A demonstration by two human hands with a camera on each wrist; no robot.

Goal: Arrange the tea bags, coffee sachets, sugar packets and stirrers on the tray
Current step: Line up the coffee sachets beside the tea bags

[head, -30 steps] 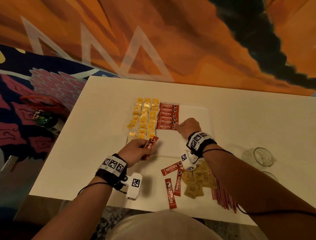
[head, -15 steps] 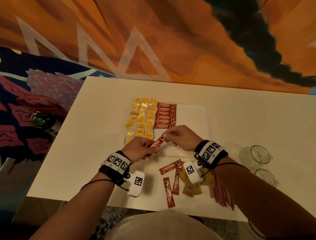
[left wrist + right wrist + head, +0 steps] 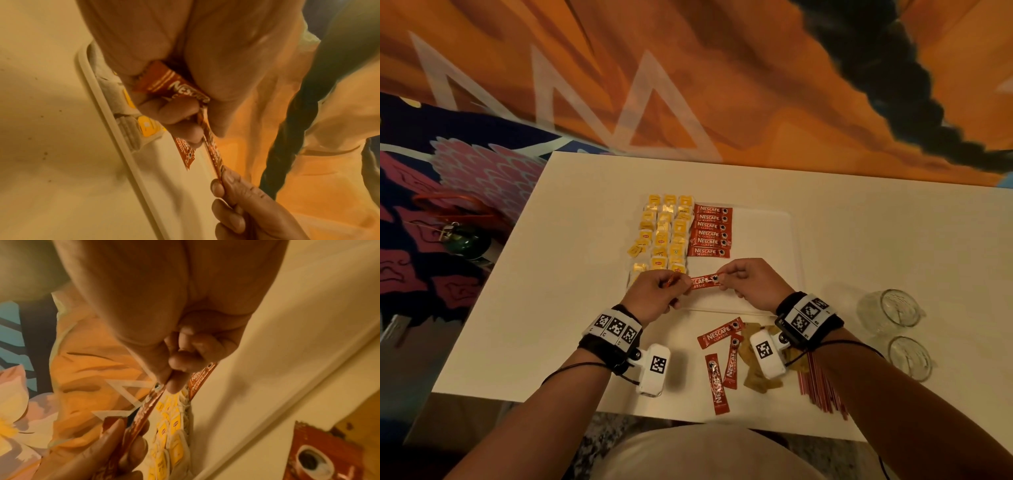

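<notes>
Both hands hold one red coffee sachet (image 3: 703, 281) level above the near part of the white tray (image 3: 795, 240). My left hand (image 3: 677, 288) grips its left end along with more sachets (image 3: 170, 86) in the palm. My right hand (image 3: 726, 281) pinches its right end (image 3: 161, 387) between thumb and forefinger. Yellow tea bags (image 3: 664, 233) lie in three columns on the tray's left. Beside them is a stacked row of coffee sachets (image 3: 710, 233). Loose sachets (image 3: 719, 335), brown sugar packets (image 3: 756, 378) and red stirrers (image 3: 822, 390) lie on the table by my right wrist.
Two empty glasses (image 3: 890, 308) (image 3: 909, 358) stand at the right of the white table (image 3: 571, 274). The tray's right half is bare. A patterned carpet and a dark green object (image 3: 464, 241) lie on the floor to the left.
My right hand left the sachet row on the tray, came back to my left hand and took the end of one sachet. The sachet now stretches level between both hands.
</notes>
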